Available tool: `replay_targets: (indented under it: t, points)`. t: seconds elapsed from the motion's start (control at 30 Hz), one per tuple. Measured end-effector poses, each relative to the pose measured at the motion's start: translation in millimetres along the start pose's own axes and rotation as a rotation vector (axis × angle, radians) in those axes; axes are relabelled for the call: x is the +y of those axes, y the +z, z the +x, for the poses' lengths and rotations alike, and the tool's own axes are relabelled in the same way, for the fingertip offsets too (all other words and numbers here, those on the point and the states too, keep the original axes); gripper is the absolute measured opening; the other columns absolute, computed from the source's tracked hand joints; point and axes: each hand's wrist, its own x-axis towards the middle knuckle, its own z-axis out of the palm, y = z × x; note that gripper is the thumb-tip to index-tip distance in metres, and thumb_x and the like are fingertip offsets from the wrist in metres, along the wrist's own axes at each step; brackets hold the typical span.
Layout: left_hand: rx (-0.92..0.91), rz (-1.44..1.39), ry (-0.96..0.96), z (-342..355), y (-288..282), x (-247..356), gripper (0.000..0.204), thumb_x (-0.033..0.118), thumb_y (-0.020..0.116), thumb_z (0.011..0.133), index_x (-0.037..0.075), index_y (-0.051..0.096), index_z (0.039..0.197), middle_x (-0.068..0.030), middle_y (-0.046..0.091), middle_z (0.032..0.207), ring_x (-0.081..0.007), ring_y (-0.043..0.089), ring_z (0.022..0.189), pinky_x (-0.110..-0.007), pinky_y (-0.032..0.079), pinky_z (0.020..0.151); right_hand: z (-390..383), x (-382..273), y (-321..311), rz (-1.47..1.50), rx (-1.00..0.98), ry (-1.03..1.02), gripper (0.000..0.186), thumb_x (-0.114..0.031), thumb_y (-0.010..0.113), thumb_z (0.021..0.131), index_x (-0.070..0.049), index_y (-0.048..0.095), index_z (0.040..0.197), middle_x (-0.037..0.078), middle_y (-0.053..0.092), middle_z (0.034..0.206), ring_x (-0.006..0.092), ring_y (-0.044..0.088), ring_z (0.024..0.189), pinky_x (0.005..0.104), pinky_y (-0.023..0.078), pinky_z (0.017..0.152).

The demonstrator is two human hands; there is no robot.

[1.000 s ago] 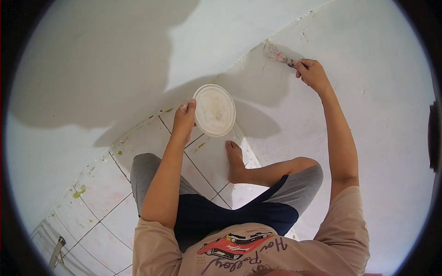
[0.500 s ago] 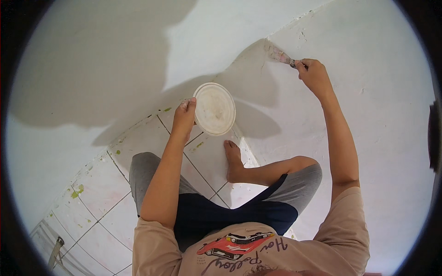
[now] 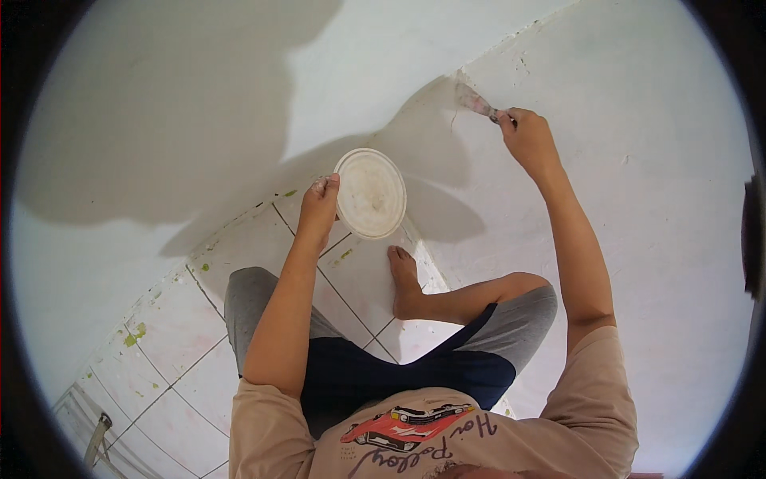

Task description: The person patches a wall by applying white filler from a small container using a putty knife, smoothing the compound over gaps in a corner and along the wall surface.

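Observation:
My left hand (image 3: 317, 209) grips the left edge of a round off-white plastic lid (image 3: 371, 188), held roughly level over the tiles, with pale residue on its face. My right hand (image 3: 524, 137) is closed on the dark handle of a putty knife (image 3: 472, 100), whose smeared blade lies against the right white wall (image 3: 630, 239) beside the inside corner where the two walls meet. A thin crack runs by the blade, and the wall has rough flaked spots above it.
A second white wall (image 3: 159, 96) with large shadows rises on the left. My bare foot (image 3: 405, 279) and bent legs rest on the white tiled floor (image 3: 183, 343), spotted with green marks along its edge. A metal object (image 3: 96, 439) lies at lower left; a dark object (image 3: 750, 235) is at the far right.
My right hand has moved a little left and down with the putty knife, its blade tilting along the wall. My left hand and the lid have barely moved.

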Motion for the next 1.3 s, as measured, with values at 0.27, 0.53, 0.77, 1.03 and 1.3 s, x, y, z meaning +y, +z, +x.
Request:
replay_targets:
  t: [0.27,0.53,0.77,1.03,1.3]
  points:
    - [-0.007,0.0,-0.015,5,-1,-5,0.038,0.036,0.047,0.106,0.002,0.062,0.115,-0.0048,0.068,0.1,-0.0124,0.065,0.085,-0.03,0.054,0.075,-6,3,11,-0.079,0.013,0.063,0.031,-0.025,0.056,0.097,0.001,0.07,0.088,0.026,0.067,0.081,0.0444,0.065,0.078,0.0491,0.051,0.071]
    - [-0.046,-0.013,-0.016,4,-1,-7,0.036,0.035,0.047,0.106,0.003,0.062,0.114,-0.0031,0.068,0.099,-0.0114,0.064,0.085,-0.031,0.054,0.076,-3,5,23,0.004,0.067,0.015,0.031,-0.025,0.055,0.098,0.001,0.069,0.09,0.025,0.066,0.078,0.0449,0.064,0.074,0.0505,0.05,0.068]
    - [-0.027,-0.012,-0.024,2,-1,-2,0.036,0.035,0.047,0.106,0.003,0.062,0.114,-0.0037,0.068,0.099,-0.0111,0.064,0.085,-0.031,0.054,0.076,-18,0,25,0.013,0.085,0.033,0.027,-0.021,0.056,0.098,0.002,0.068,0.088,0.024,0.065,0.073,0.0447,0.063,0.069,0.05,0.05,0.063]
    - [-0.054,0.006,-0.024,6,-3,-5,0.037,0.035,0.048,0.106,0.003,0.063,0.113,-0.0046,0.068,0.1,-0.0123,0.065,0.087,-0.031,0.055,0.078,-35,8,48,-0.038,0.135,0.045,0.025,-0.021,0.053,0.1,0.002,0.061,0.096,0.025,0.064,0.069,0.0451,0.064,0.067,0.0514,0.049,0.06]
    - [-0.055,-0.005,-0.06,4,2,-6,0.038,0.037,0.048,0.105,0.003,0.062,0.114,-0.0052,0.068,0.101,-0.0127,0.065,0.087,-0.031,0.055,0.076,-34,3,66,0.054,0.179,0.089,0.022,-0.019,0.049,0.102,0.002,0.057,0.101,0.026,0.066,0.074,0.0457,0.065,0.07,0.0538,0.05,0.062]
